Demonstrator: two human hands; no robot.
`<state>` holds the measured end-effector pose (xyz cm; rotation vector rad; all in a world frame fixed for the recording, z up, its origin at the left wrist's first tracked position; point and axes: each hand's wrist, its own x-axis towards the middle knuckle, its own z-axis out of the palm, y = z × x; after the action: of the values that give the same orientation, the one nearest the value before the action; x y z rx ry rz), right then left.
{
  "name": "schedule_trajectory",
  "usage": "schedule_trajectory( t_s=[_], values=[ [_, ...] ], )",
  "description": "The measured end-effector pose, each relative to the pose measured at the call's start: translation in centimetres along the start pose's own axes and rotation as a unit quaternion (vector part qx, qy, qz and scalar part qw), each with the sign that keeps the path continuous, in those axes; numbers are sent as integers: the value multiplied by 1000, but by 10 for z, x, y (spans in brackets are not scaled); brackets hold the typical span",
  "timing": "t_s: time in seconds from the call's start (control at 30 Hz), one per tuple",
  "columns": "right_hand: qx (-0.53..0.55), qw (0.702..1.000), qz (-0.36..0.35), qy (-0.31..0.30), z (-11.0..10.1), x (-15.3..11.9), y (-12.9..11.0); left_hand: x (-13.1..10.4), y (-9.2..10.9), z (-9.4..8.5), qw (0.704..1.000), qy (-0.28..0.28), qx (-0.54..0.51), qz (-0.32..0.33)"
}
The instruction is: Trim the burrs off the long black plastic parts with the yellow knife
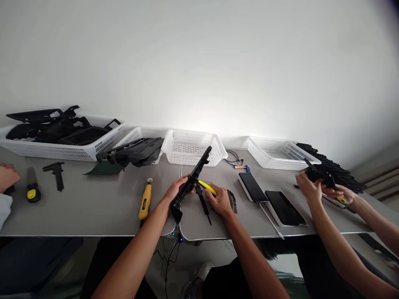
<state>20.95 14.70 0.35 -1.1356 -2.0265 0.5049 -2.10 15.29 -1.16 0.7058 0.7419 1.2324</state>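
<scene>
My left hand (pixel 177 187) is closed around a long black plastic part (pixel 190 179), which is tilted over the table's front edge. In my right hand (pixel 222 201) is a yellow-handled tool (pixel 207 187), its tip against the middle of the black part. Below them a thin black pointed tool (pixel 204 205) lies on the grey table (pixel 106 207). A dark cloth-like item (pixel 232 202) sits just behind my right hand, partly hidden. To the left lies a yellow rotary tool (pixel 145 202).
White baskets (pixel 195 160) line the wall; a left one (pixel 90 153) holds black parts. Calipers (pixel 57 176) and a yellow-black tool (pixel 33 192) lie left. Two black-topped devices (pixel 253 187) lie right. A person's hands (pixel 310 187) hold a black part; another hand (pixel 8 176) shows far left.
</scene>
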Motion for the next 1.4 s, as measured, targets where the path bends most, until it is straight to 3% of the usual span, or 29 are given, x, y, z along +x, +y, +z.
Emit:
schedule_trajectory(
  t_s=[0.43, 0.57, 0.7, 0.87, 1.17, 1.3, 1.4],
  values=[
    [-25, 1000, -3, 10, 3, -1, 2, -4, 2, 0, 999, -4, -37, -3],
    [-26, 999, 10, 40, 5, 0, 4, -3, 2, -2, 999, 13, -43, -6],
    [-25, 999, 2, 20, 6, 0, 6, -3, 2, -2, 999, 4, -48, -9],
    [-36, 998, 13, 41, 5, -2, 6, -4, 0, -2, 998, 4, -62, -7],
    [-12, 1000, 5, 20, 12, -5, 18, 1, -11, -13, 996, 2, -84, -1],
    [-22, 1000, -3, 0, 13, -5, 13, -3, -10, -11, 995, 4, -95, -5],
    [-33, 999, 17, 22, 10, -4, 6, -6, -9, -12, 994, 9, -112, -15]
  ],
)
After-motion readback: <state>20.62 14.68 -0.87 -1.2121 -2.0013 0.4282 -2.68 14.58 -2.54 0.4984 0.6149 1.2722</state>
